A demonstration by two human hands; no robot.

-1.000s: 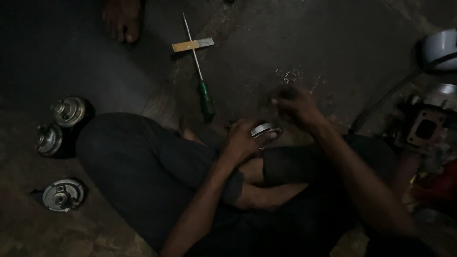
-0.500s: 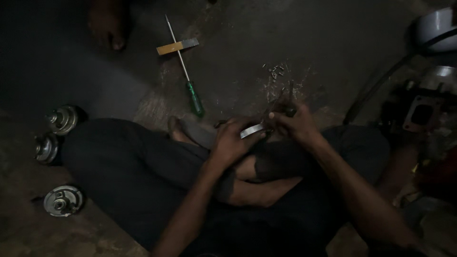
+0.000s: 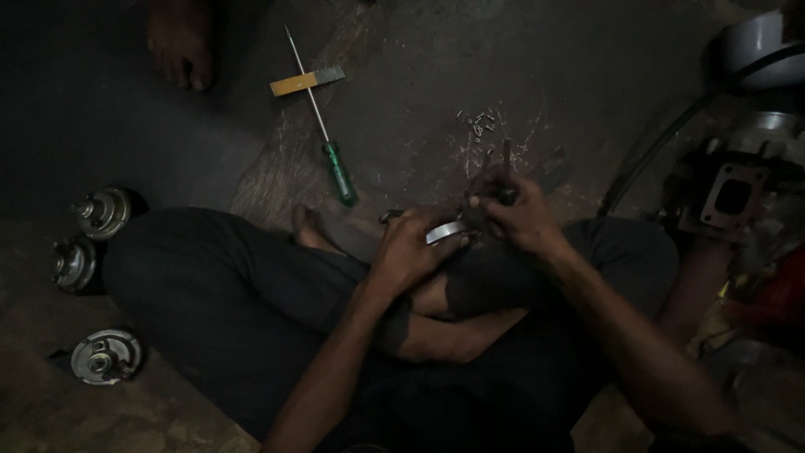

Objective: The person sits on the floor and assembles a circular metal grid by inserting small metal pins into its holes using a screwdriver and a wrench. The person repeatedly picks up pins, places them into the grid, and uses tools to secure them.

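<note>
Floor: a dim, worn concrete floor (image 3: 587, 75), scratched pale in patches, fills the head view; the person sits on it cross-legged in dark trousers.
Left hand: the left hand (image 3: 411, 252) curls over a shiny metal ring (image 3: 444, 232), fingers wrapped across its near side and pressing it down against the raised knee.
Right hand: the right hand (image 3: 516, 214) is closed around a small dark part (image 3: 503, 195) (too dark to tell its kind), fingertips pinched together just above and to the right of the ring.
Ring relative to hands: it lies between the two hands, under the left palm's edge and touching or nearly touching the right fingertips; which, the picture does not show.
Loose bits: a scatter of small screws (image 3: 478, 126) lies on the floor just beyond the right hand.
Screwdriver: a green-handled screwdriver (image 3: 340, 172) lies past the left hand, its shaft pointing away, crossing a short yellow-ended blade (image 3: 306, 81).
Left side: three round metal housings (image 3: 105, 356) sit in a column beside the person's thigh, well apart from the hands.
Right side: a grey engine part with a square port (image 3: 734, 197) stands near the right forearm.
Top edge: another person's bare foot (image 3: 180, 46) rests on the floor.
</note>
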